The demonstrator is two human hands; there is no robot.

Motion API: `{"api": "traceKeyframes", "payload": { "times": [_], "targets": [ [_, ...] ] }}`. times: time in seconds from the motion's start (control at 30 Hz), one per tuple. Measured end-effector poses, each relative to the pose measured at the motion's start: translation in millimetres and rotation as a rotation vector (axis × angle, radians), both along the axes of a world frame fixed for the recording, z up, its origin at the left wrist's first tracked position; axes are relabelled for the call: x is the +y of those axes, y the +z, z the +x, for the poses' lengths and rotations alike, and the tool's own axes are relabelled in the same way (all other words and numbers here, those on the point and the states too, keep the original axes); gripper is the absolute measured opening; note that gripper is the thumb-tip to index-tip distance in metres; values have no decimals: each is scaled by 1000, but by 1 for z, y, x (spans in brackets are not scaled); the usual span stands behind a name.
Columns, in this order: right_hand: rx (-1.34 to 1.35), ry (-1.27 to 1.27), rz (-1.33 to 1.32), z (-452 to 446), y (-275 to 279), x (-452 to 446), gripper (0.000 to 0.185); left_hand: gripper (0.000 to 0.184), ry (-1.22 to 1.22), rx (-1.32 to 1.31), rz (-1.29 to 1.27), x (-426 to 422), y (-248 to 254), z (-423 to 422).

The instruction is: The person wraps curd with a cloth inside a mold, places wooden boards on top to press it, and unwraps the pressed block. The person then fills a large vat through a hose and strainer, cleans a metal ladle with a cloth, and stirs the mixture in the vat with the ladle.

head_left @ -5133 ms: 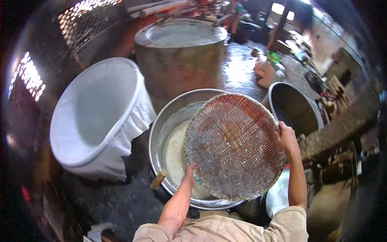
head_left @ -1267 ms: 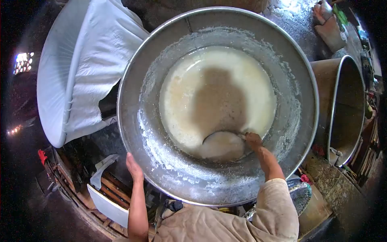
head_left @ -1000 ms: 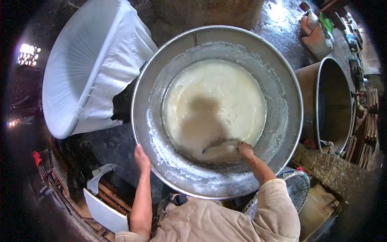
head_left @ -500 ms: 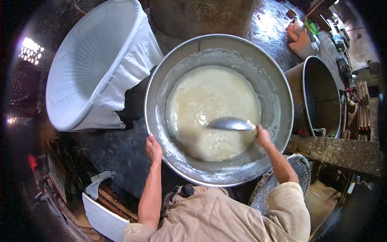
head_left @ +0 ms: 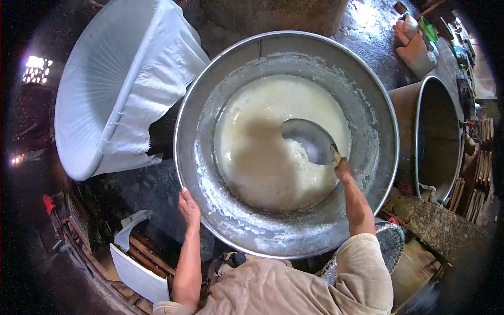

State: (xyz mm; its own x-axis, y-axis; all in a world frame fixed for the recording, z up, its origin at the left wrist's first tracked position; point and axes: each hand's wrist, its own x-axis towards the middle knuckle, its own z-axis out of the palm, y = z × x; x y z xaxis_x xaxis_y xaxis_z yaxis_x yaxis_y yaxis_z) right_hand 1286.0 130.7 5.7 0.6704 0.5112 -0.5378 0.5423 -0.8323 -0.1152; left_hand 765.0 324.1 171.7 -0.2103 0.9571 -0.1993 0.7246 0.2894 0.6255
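A wide metal vat point(head_left: 386, 152) stands in front of me, holding a cloudy, cream-coloured liquid point(head_left: 257, 100) with whitish residue on the walls above it. My right hand point(head_left: 344, 170) is closed around the short handle of a large metal ladle point(head_left: 310, 137). The ladle's bowl dips into the liquid right of the middle, with its hollow face showing and pale curd-like matter at its lower edge. At the vat's lower left rim, my left hand point(head_left: 189, 208) rests against the outside with its fingers stretched out.
A large round frame lined with white cloth point(head_left: 100, 100) stands tilted at the left. To the right is a second metal vat point(head_left: 438, 142) beside a low ledge point(head_left: 436, 220). A woven basket point(head_left: 389, 247) sits near my right elbow; a white board point(head_left: 137, 273) lies lower left.
The ladle has turned from edge-on to showing its hollow, and its bowl now dips into the liquid. My right hand stays on the handle. The view has shifted slightly; my left hand stays by the rim.
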Motion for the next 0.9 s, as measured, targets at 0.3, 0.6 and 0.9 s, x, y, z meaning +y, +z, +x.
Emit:
{"api": "traceKeyframes", "payload": {
  "times": [0.3,0.6,0.9],
  "targets": [
    [375,243,-177,-40,-62,6,25,56,47,23,-88,4,8,8],
    [929,-92,142,-90,-151,-42,35,52,77,4,-11,5,6,11],
    [815,-6,256,-184,-106,-55,44,54,30,-20,8,3,-9,-5]
  ]
}}
